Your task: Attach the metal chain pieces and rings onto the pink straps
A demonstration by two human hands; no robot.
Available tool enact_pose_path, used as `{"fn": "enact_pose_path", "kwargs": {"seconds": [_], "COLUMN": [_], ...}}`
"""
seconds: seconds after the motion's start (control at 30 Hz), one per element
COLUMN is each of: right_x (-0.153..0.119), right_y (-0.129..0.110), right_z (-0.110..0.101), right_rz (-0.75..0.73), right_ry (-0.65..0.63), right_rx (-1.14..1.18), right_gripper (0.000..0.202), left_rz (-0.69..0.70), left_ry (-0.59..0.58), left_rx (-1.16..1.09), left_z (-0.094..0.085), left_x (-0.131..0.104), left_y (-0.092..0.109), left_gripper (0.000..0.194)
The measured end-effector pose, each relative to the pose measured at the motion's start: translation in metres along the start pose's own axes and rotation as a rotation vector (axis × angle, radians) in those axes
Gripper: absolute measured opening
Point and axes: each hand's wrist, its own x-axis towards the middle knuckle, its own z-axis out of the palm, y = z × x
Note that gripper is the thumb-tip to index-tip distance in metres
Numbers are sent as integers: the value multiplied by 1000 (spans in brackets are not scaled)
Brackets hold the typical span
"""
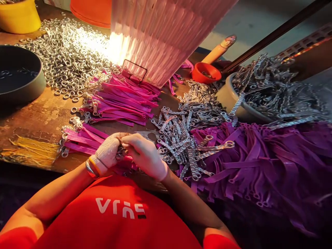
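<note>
My left hand (107, 152), in a white dotted glove, is closed around small metal pieces that show between the two hands. Against it, my right hand (145, 154), in a plain white glove, has its fingers bent in a pinch; what they grip is too small to name. Pink straps (86, 138) with metal rings at their ends lie just beyond and left of the hands. A larger bundle of pink straps (121, 98) is farther back. To the right lies a pile of silver braided pieces with ring ends (178, 136).
Loose metal rings (64, 55) are heaped at the back left, near a dark round tray (38, 81) and a yellow container (20, 17). On the right are purple straps (249, 159), a full beige bucket (230, 93) and a red bowl (204, 77). Yellow strings (33, 150) lie front left.
</note>
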Motion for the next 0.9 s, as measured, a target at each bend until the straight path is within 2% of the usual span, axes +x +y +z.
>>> {"fn": "enact_pose_path", "kwargs": {"seconds": [0.07, 0.1, 0.2, 0.3, 0.4, 0.57, 0.63, 0.8, 0.83, 0.9], "right_x": [2, 4, 8, 9, 4, -10, -14, -15, -15, -15], "right_y": [-2, -2, -5, -7, -7, -2, -4, -14, -14, -14], "right_z": [-3, -5, -10, -7, -3, -7, -11, -16, -18, -21], "right_rz": [161, 234, 397, 453, 398, 165, 58, -138, -149, -129], "right_ry": [144, 172, 91, 5, 0, 78, 26, -240, -258, -267], "right_rx": [105, 167, 321, 379, 320, -14, -186, -600, -639, -655], "right_gripper": [16, 16, 21, 22, 26, 33, 33, 31, 28, 25], "left_rz": [-45, -67, -58, 32, 29, -59, -113, -288, -291, -196], "left_ry": [-24, -33, -47, -84, -109, -124, -159, -259, -246, -191], "left_rx": [-79, -139, -189, -14, 32, -115, -149, -107, -60, 69], "left_z": [-5, -8, -17, -23, -25, -27, -27, -23, -22, -21], "left_x": [-5, -8, -19, -29, -35, -36, -36, -39, -41, -44], "left_y": [0, 0, 0, -1, -1, -3, -4, -3, -2, 1], "left_gripper": [19, 23, 34, 34, 35, 32, 34, 39, 40, 41]}}
